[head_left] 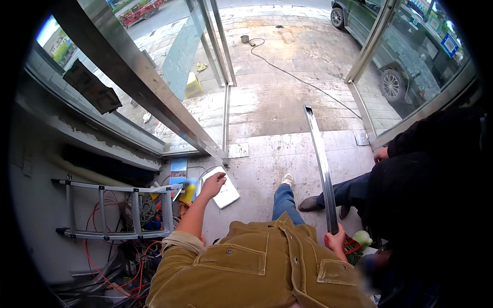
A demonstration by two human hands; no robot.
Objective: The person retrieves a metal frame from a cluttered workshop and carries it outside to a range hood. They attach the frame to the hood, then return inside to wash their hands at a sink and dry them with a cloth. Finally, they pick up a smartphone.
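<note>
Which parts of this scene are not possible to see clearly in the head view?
- Left hand: a blurred yellow and blue object sits beside it; its kind and any contact are unclear.
- Long silver metal strip: its lower end is hidden by the right hand gripping it.
- Silver aluminium ladder: the tangled red cables below are too cluttered to follow.

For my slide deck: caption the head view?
Right hand grips a long metal strip; left hand raised above a ladder.

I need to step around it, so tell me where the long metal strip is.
In the head view, the long metal strip stands on the person's right, its lower end gripped by the right hand, beside a co-worker's legs.
</note>
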